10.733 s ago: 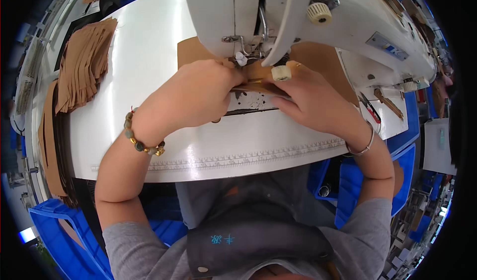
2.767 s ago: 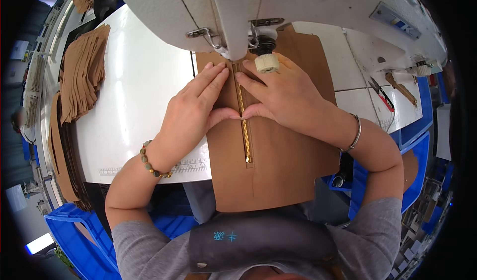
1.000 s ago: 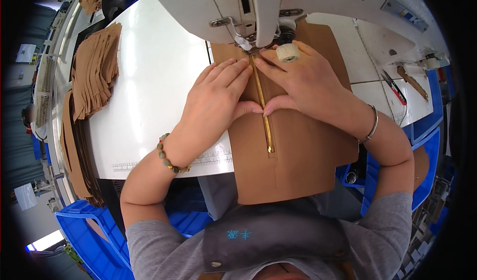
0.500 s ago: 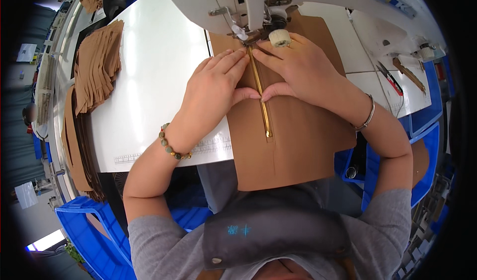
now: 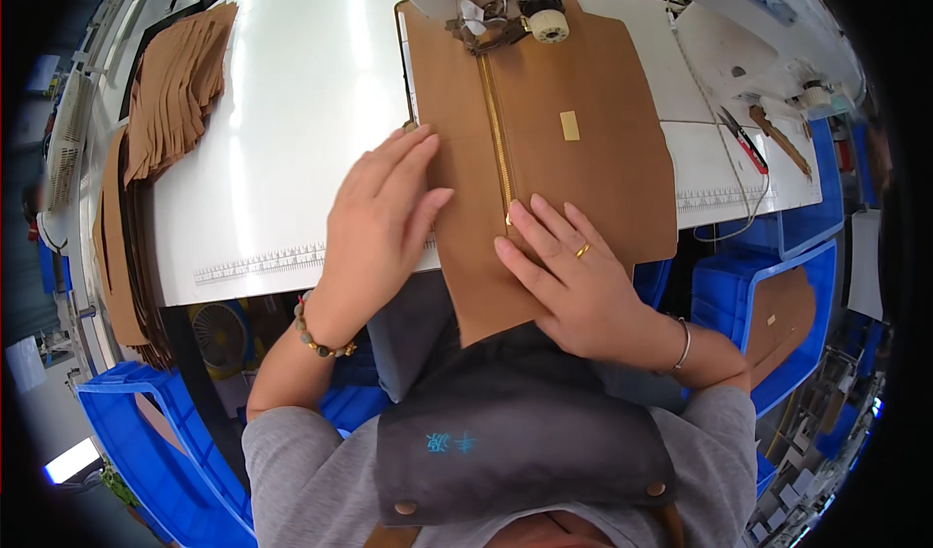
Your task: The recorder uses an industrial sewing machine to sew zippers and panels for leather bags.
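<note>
A brown leather-like panel (image 5: 607,184) lies under the sewing machine head (image 5: 505,14), its near end hanging past the table edge. A gold zipper (image 5: 497,125) runs down it from the presser foot. On the panel's right side sits a small beige patch (image 5: 570,126). My left hand (image 5: 384,198) rests at the panel's left edge, fingers extended and thumb apart, gripping nothing. My right hand (image 5: 569,271) lies spread flat on the panel, fingertips beside the zipper's near end.
Brown cut pieces (image 5: 180,101) are stacked at the left of the white table (image 5: 282,159). Red-handled snips (image 5: 746,145) lie on the right. Blue bins stand below on the left (image 5: 165,422) and right (image 5: 826,325), the right one holding a brown panel.
Both hands have drawn apart from the zipper beside the presser foot. The right slid down to its near end; the left went to the panel's left edge. The beige patch is uncovered.
</note>
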A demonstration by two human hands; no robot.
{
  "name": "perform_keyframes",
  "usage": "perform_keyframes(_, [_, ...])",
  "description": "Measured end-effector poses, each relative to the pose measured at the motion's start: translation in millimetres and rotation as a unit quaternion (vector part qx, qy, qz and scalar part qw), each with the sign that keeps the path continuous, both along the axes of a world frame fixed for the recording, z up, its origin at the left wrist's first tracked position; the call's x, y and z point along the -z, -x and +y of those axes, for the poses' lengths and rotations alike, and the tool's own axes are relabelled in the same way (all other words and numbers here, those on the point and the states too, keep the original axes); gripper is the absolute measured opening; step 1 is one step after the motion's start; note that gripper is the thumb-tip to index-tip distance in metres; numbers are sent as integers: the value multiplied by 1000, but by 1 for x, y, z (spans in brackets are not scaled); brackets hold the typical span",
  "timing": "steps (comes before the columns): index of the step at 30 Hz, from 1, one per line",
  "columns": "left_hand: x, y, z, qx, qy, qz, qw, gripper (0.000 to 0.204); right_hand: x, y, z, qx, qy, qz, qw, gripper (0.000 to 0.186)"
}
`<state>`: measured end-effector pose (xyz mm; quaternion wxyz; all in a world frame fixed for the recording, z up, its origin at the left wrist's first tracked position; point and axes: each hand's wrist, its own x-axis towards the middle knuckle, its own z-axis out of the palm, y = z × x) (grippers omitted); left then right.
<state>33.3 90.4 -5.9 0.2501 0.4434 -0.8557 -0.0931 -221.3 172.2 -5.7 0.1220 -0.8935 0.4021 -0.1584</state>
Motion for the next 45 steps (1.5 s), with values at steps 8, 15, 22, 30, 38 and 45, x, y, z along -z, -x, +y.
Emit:
perform_keyframes(8, [10,-4,33,78,112,77,988,28,-19,23,-12,-5,-305,-249,919,48])
perform_keyframes(15, [10,15,30,119,107,71,985,33,-20,23,-12,8,-316,-265,911,48])
perform_keyframes(22, [13,19,31,97,79,88,988,35,-12,27,-12,19,-337,-308,890,53])
perform_keyframes(30, [17,24,34,71,115,79,988,29,-18,24,-14,1,-321,-267,909,51])
perform_keyframes(38, [0,37,40,143,169,-31,975,23,-17,81,-35,219,-111,-296,923,50])
perform_keyframes(45, [-11,54,48,123,172,-204,956,10,0,149,-67,224,-273,-294,888,50])
